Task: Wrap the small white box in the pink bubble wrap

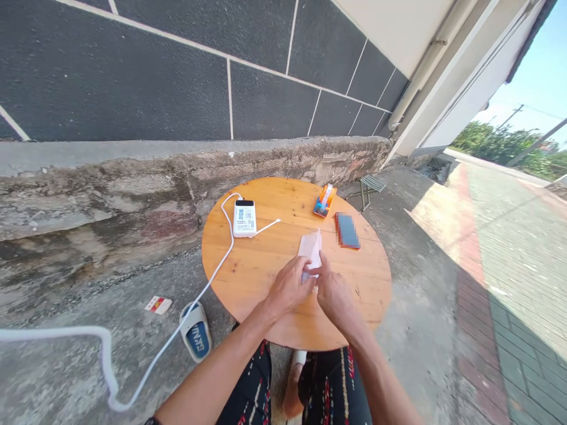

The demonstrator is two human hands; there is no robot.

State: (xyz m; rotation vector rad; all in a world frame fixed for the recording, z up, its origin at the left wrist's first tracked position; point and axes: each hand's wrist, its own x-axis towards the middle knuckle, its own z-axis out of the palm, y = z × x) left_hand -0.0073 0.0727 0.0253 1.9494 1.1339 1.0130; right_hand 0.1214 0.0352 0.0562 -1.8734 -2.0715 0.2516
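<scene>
A thin whitish-pink sheet of paper point(311, 245) lies near the middle of the round wooden table, its far corner lifted a little. My left hand point(290, 284) has its fingers closed at the near left part of the paper. From the right, my right hand point(331, 288) grips the paper's near right side, with the index finger reaching along its edge. The fingertips of both hands almost meet, and they hide the near end of the paper. Beyond the hands stands an orange and blue tape dispenser point(325, 200). A dark, blurred-out phone-like slab point(348, 230) with an orange edge lies to the right.
On the left of the table point(252, 280) sits a white power bank point(245, 219) with a short lead. A white cable point(217, 268) runs from it over the table edge. A slipper point(196, 333) and a small card packet point(158, 304) lie on the ground; a folding stool point(371, 188) stands behind.
</scene>
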